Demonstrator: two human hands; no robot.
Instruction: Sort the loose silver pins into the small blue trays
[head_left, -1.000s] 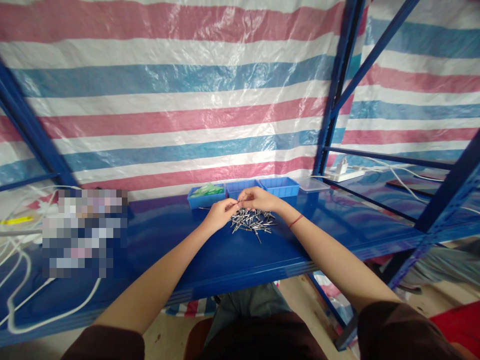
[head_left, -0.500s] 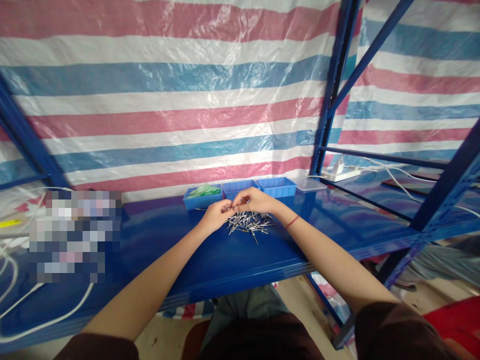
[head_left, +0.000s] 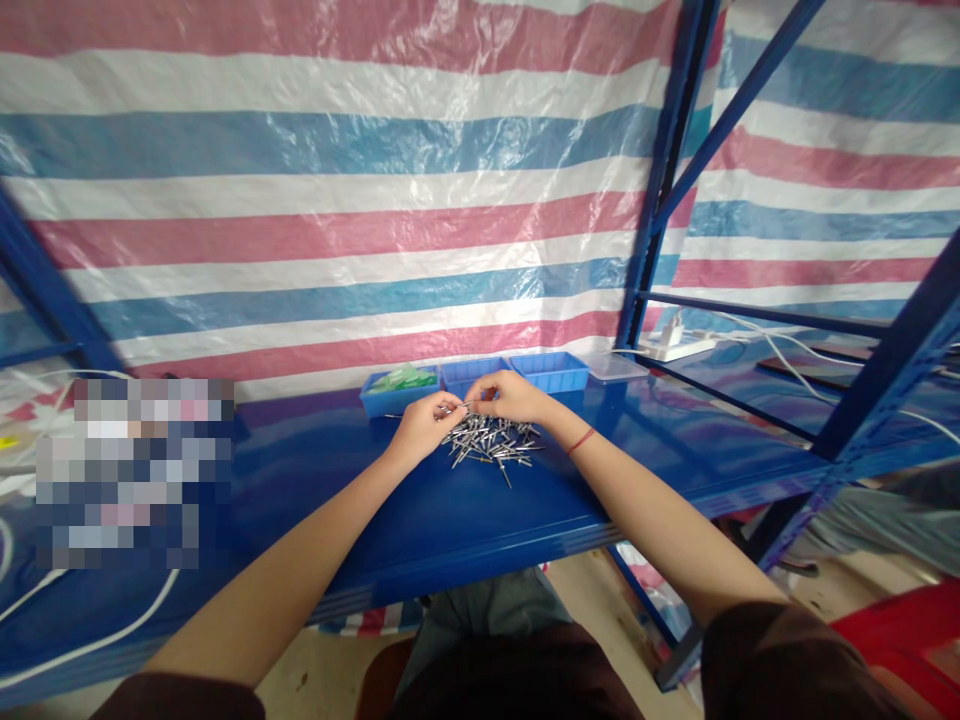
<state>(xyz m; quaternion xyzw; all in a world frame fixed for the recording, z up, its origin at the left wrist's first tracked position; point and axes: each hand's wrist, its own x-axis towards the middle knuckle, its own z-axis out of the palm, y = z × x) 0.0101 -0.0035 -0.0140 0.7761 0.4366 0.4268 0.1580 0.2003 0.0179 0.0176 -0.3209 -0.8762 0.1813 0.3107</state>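
Lying on the blue bench [head_left: 420,520]: loose pile of thin metal pins [head_left: 491,440], one poking toward the near edge. Just over the pile's far side, left hand [head_left: 427,425] has fingers curled nearly closed, pinching slim metal pieces [head_left: 450,409]; right hand [head_left: 506,398] meets it, thumb and fingertips closed on their right end. Exact count unclear. Behind: green-filled bin [head_left: 379,403], middle bin [head_left: 469,372], right bin [head_left: 555,374], then striped sheet [head_left: 337,235].
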